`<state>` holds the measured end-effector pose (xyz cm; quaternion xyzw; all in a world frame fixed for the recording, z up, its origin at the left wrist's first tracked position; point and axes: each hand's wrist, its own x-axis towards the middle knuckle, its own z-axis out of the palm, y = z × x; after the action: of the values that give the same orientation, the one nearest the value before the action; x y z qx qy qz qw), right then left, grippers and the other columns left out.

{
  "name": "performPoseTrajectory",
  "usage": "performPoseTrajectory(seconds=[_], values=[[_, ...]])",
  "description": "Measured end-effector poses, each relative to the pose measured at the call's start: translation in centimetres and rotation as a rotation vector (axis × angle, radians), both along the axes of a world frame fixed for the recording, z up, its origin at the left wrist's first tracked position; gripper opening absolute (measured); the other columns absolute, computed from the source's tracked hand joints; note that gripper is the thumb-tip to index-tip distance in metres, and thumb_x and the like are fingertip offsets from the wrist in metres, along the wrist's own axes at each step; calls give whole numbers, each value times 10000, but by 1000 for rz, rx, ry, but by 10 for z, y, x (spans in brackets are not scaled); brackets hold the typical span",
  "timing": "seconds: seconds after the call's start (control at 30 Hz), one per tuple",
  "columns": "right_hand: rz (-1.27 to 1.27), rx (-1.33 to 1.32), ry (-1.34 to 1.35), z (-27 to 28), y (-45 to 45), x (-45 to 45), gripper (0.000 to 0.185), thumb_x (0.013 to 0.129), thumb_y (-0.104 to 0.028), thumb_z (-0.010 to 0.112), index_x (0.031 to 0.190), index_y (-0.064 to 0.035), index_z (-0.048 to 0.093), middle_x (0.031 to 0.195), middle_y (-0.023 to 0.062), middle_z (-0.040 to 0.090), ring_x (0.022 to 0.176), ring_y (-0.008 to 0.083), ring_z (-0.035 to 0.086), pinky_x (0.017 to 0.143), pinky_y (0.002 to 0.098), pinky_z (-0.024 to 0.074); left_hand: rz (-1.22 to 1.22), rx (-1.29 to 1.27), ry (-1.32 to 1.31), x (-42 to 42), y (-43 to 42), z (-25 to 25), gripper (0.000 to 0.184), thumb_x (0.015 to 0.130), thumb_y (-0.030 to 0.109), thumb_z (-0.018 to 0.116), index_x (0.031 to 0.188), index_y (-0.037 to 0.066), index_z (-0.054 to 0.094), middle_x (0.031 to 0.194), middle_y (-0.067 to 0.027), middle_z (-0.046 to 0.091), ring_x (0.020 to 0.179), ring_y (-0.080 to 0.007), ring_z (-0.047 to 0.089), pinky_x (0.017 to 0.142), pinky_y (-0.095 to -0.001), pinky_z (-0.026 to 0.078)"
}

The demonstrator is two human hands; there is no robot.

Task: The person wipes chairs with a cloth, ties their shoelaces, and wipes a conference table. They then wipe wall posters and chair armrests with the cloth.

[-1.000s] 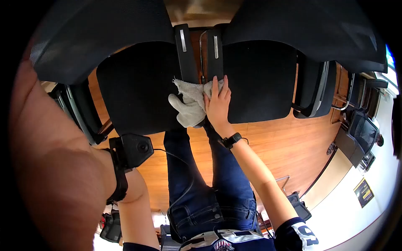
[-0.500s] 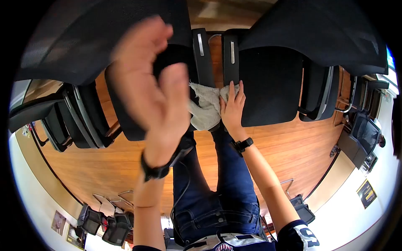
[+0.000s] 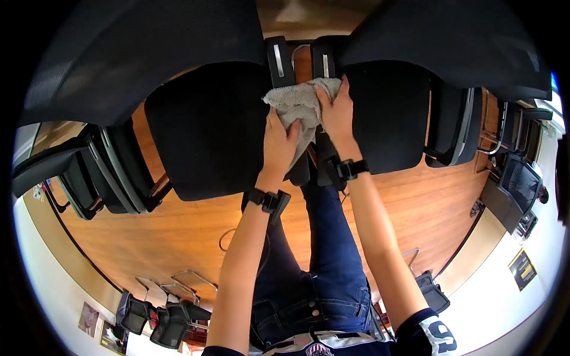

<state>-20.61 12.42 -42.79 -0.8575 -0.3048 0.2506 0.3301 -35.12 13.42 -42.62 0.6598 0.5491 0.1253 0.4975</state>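
A light grey cloth (image 3: 298, 102) lies bunched across two black chair armrests, its lower end hanging between them. My left hand (image 3: 279, 139) grips the cloth's left side over the left armrest (image 3: 279, 59), thumb on top and fingertips partly hidden by the fabric. On the other side my right hand (image 3: 337, 113) is closed on the cloth's right part, over the right armrest (image 3: 324, 65). Both wrists wear black straps. The left chair seat (image 3: 208, 130) and the right chair seat (image 3: 386, 113) flank the armrests.
Mesh chair backs rise at the far side. More black chairs stand to the left (image 3: 113, 166) and right (image 3: 457, 127). My legs (image 3: 332, 237) stand on the wooden floor (image 3: 178, 231), with a thin dark cable (image 3: 222, 240) beside them. Folded-frame chairs stand behind.
My left hand has come down from its raised, blurred position and taken hold of the cloth. My right hand and the cloth have moved farther up the armrests.
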Motion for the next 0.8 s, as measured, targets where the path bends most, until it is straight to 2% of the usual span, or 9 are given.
performPoseTrajectory(seconds=[0.07,0.17,0.3,0.37,0.47,0.57,0.6,0.8], values=[[42,23,72,-2,-10,7,694,819,-319,631,1276,107,329,1037,338,557,993,428,570,828,387,471,55,109,-16,-1,-8,-6,585,886,242,549,1303,-75,289,1211,-314,461,1116,-422,484,916,-391,414],[42,55,154,-4,-31,3,635,801,-304,649,1222,105,407,979,298,599,941,383,609,788,364,482,128,48,-29,-7,-35,-8,572,885,230,554,1311,-52,296,1220,-299,462,1120,-409,488,911,-394,415],[-28,-28,263,-12,-105,-27,559,813,-262,644,1191,98,444,955,268,617,916,342,628,764,341,484,-13,0,68,-37,-76,-5,564,851,168,571,1309,-25,304,1241,-248,438,1122,-390,465,931,-382,393],[-42,-41,341,-11,-141,-43,519,824,-230,632,1185,92,443,959,260,621,937,350,618,786,357,476,-97,-61,60,-58,-94,-8,554,827,131,582,1287,-28,319,1220,-241,437,1113,-397,456,930,-385,388],[-48,-180,373,3,-157,-54,511,839,-148,600,1246,68,379,1101,267,560,1060,368,551,875,364,439,-121,-63,57,-69,-114,-1,519,791,92,610,1222,-49,356,1148,-240,453,1056,-418,460,888,-407,402],[-13,4,148,3,-154,-67,577,824,-45,569,1319,33,282,1278,263,413,1191,388,426,978,370,366,-92,-38,68,-65,-118,3,496,779,74,617,1189,-58,372,1124,-238,452,1022,-429,463,862,-421,408],[85,-17,59,2,-150,-65,668,780,47,560,1355,6,222,1373,241,266,1253,407,328,1035,379,309,-83,-6,76,-62,-116,3,492,783,75,612,1190,-58,371,1125,-239,449,1019,-431,463,860,-422,408],[180,215,-121,-11,-76,-33,699,762,55,581,1366,0,234,1423,259,162,1294,441,240,1049,402,287,138,192,45,-14,-64,-16,454,826,107,555,1209,-47,367,1098,-245,444,1001,-433,466,849,-434,408]])
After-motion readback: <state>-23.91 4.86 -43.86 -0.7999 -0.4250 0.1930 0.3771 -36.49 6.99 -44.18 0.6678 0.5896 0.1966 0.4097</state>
